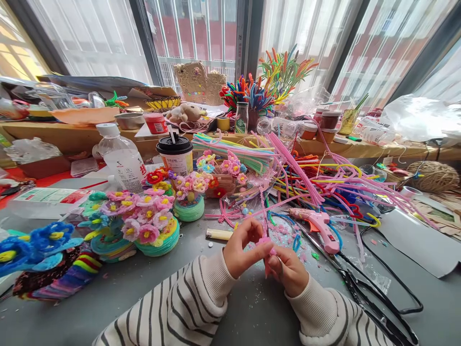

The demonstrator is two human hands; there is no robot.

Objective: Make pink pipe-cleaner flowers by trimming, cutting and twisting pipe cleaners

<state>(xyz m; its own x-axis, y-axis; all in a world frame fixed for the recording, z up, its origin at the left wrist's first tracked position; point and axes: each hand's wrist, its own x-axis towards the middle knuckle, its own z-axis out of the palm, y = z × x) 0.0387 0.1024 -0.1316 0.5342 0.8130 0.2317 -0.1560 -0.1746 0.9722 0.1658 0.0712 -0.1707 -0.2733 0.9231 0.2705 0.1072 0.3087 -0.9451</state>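
Near the middle of the grey table (126, 298), my left hand (247, 247) pinches a small pink fuzzy piece (265, 240) between thumb and fingers. A pink stem rises from it. My right hand (288, 269) is closed just to the right and a little lower, its fingertips at the underside of the pink piece. It grips something thin and dark, mostly hidden by the fingers, which I cannot make out. Pink fluff scraps (284, 233) lie behind the hands. A pink glue gun (319, 226) rests on the table to the right.
Pots of fuzzy flowers (156, 240) and a water bottle (120, 158) stand at the left. A lidded cup (175, 156) is behind them. Bundled pink pipe cleaners (295, 168) fill the back middle. A black cable (392, 269) and white paper (421, 240) lie right.
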